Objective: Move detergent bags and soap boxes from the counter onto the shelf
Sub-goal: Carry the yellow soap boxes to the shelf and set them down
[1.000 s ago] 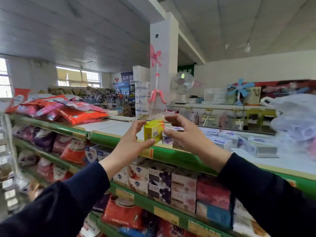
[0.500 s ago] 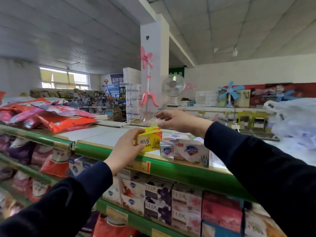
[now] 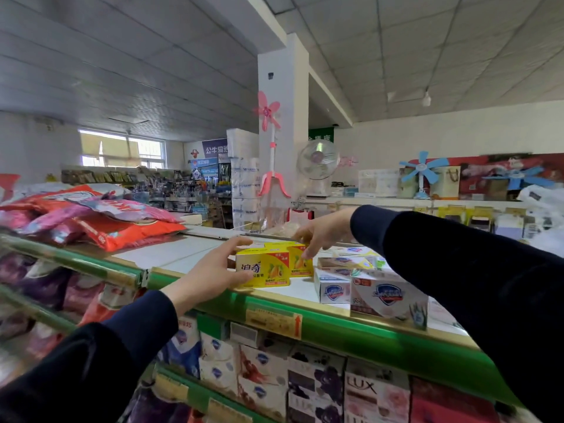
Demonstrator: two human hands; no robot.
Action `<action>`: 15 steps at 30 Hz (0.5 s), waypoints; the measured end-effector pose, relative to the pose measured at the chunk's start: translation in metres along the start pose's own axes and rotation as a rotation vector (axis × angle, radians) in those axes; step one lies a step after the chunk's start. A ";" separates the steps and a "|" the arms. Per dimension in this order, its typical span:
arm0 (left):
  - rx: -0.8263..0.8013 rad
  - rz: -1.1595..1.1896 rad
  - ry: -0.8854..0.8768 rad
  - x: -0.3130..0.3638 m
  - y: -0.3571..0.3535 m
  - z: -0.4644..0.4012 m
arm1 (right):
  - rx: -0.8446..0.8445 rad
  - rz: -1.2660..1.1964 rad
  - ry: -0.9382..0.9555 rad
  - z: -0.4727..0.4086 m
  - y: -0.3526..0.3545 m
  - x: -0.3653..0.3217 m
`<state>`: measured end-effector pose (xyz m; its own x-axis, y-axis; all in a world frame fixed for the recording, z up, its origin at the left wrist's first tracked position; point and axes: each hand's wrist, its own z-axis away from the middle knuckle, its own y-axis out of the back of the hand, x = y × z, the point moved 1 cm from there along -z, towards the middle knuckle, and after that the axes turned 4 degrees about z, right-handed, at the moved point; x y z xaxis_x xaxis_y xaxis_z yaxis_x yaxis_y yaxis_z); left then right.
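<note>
A yellow soap box (image 3: 265,270) rests on the white top shelf (image 3: 189,254) near its green front rail. My left hand (image 3: 213,271) grips the box's left end. A second yellow soap box (image 3: 297,257) stands just behind and right of it, and the fingers of my right hand (image 3: 323,232) touch its top right corner. White soap boxes (image 3: 387,297) with a blue shield logo lie to the right on the same shelf. Red and pink detergent bags (image 3: 122,221) are piled at the shelf's left end.
Below the green rail (image 3: 335,325), lower shelves hold rows of soap boxes (image 3: 317,383) and purple and red bags (image 3: 45,285). A white pillar (image 3: 283,141), a pink fan (image 3: 270,148) and a desk fan (image 3: 319,163) stand behind. White plastic bags (image 3: 543,215) sit at the far right.
The yellow boxes have come down from mid-air onto the top shelf. My right hand let go, reached past, and now touches the rear yellow box. The camera moved closer.
</note>
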<state>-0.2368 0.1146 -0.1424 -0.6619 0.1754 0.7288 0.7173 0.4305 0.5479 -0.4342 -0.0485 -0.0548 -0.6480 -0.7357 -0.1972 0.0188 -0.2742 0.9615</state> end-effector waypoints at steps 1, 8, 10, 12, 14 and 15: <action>-0.015 0.047 0.026 -0.002 0.001 -0.002 | 0.031 0.025 -0.003 -0.004 -0.002 0.001; 0.071 0.176 0.027 -0.001 0.020 -0.003 | 0.137 -0.031 0.065 -0.006 0.010 0.004; 0.137 0.183 0.030 0.004 0.037 0.004 | 0.175 -0.027 0.084 0.000 0.018 0.003; 0.184 0.153 0.037 0.011 0.055 0.016 | 0.193 -0.057 0.108 0.005 0.024 0.002; 0.223 0.122 0.051 0.017 0.070 0.033 | 0.188 -0.120 0.156 0.009 0.025 -0.004; 0.242 0.111 0.061 0.020 0.075 0.042 | 0.178 -0.139 0.179 0.010 0.025 -0.008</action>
<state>-0.2057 0.1872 -0.1041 -0.5624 0.1832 0.8063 0.7070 0.6122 0.3541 -0.4366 -0.0433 -0.0272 -0.4897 -0.8010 -0.3445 -0.2049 -0.2783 0.9384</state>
